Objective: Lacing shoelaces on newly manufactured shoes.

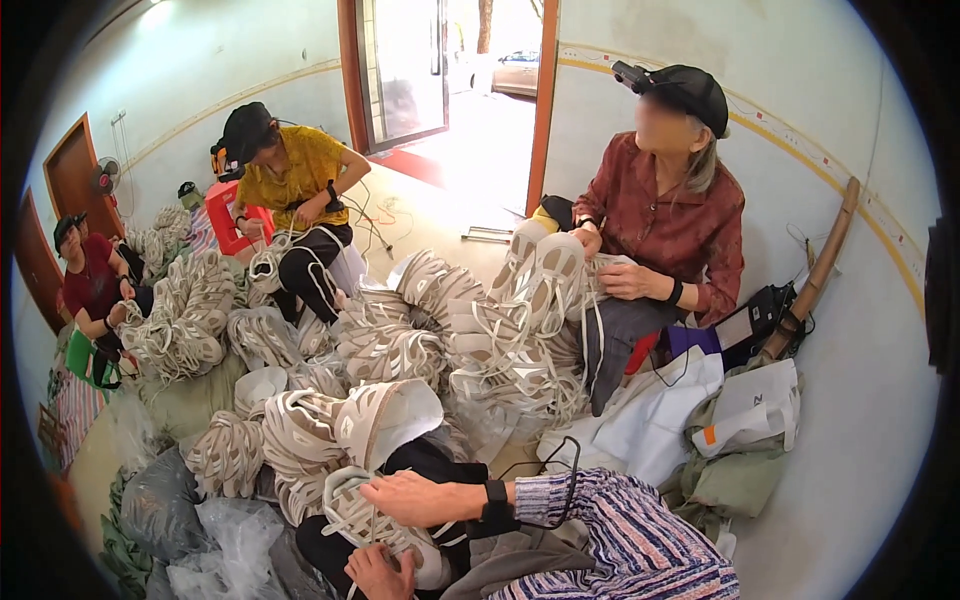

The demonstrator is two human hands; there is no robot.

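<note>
A beige and white shoe upper [345,505] lies across my dark-trousered lap, its pale lace [374,522] running along its middle. My right hand [420,497], with a black band at the wrist, reaches over it from the right. Its fingertips are pinched on the lace near the far end of the upper. Close to the lower edge, my left hand [380,573] grips the near end of the upper, its fingers partly hidden. Just beyond my hands, more stacked uppers [300,430] lie, one turned to show its pale inside [405,415].
Heaped shoe uppers [400,340] fill the middle of the floor. Opposite sit co-workers in a dark red shirt [665,230], a yellow top [310,165] and red clothing [88,280]. Plastic bags [235,545] lie at left, white sacks [650,410] at right. A doorway [490,130] stands behind.
</note>
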